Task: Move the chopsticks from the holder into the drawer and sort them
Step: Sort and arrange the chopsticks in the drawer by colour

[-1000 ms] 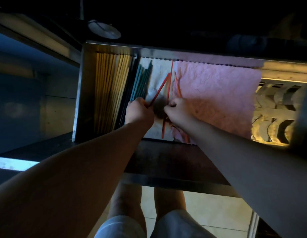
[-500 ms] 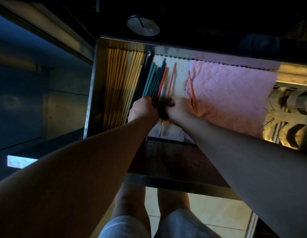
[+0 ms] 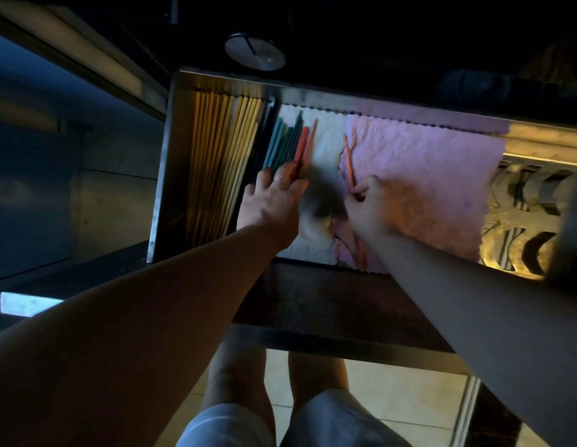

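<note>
Yellow chopsticks (image 3: 216,156) lie at the left of the drawer (image 3: 161,188), teal chopsticks (image 3: 279,143) beside them. The left hand (image 3: 271,201) lays straight fingers on the orange pair (image 3: 305,140) next along. The right hand (image 3: 374,208) pinches a single chopstick (image 3: 348,159) in its fingers, on the pink cloth (image 3: 425,172).

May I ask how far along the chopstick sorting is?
Done: yellow chopsticks and teal chopsticks lie grouped at the drawer's left. In hand: the left hand rests on two orange chopsticks beside the teal; the right hand pinches a single orange chopstick on the pink cloth. Left: joining it to them.
</note>
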`<action>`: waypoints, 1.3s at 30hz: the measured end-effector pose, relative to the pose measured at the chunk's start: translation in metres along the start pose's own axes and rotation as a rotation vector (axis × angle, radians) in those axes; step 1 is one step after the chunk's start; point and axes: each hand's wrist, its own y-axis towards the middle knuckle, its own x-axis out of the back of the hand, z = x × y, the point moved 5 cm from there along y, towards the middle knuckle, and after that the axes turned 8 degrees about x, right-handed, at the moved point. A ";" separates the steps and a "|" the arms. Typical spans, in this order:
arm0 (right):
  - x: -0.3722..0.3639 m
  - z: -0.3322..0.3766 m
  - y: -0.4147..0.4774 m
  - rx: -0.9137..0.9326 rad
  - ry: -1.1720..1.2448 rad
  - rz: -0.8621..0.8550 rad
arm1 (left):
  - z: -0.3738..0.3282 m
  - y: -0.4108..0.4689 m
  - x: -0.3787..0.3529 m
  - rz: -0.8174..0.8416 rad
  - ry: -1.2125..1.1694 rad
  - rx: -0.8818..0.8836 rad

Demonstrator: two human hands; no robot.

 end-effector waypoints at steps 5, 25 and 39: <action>-0.007 -0.005 0.009 -0.023 -0.072 0.044 | 0.003 -0.002 -0.017 0.107 0.125 -0.038; -0.034 0.047 0.031 -0.043 0.005 0.112 | 0.025 -0.006 -0.020 0.222 0.090 -0.078; -0.054 0.048 0.005 -0.243 0.102 0.236 | 0.034 -0.004 -0.019 0.240 0.095 -0.144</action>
